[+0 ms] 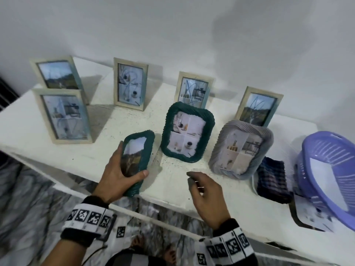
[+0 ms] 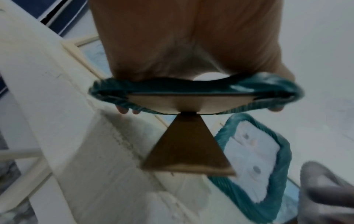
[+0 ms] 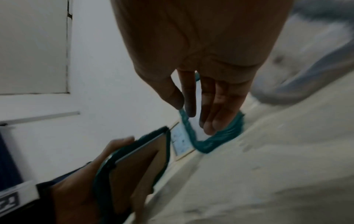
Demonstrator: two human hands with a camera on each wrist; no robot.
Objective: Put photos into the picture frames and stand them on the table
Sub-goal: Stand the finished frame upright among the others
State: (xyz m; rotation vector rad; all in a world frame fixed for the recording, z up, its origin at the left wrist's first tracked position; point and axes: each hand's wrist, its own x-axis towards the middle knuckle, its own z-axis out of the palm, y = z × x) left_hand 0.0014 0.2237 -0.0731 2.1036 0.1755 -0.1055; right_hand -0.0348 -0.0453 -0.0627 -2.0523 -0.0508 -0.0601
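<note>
The left hand (image 1: 115, 173) grips a dark green woven picture frame (image 1: 138, 160), fingers (image 2: 122, 109) and thumb curled round its opposite edges, above the white table (image 1: 119, 150). The right hand (image 1: 207, 196) hangs beside it, fingers (image 3: 208, 109) loosely together, holding nothing.

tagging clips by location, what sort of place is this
Probably a room in a home: a white-painted table against a plain white wall, a marbled tile floor and a lilac plastic basket.

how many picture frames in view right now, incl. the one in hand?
8. Five pale wooden: back left, front left, back centre, centre right, right. Green woven standing, grey woven, green frame in the left hand.
</note>
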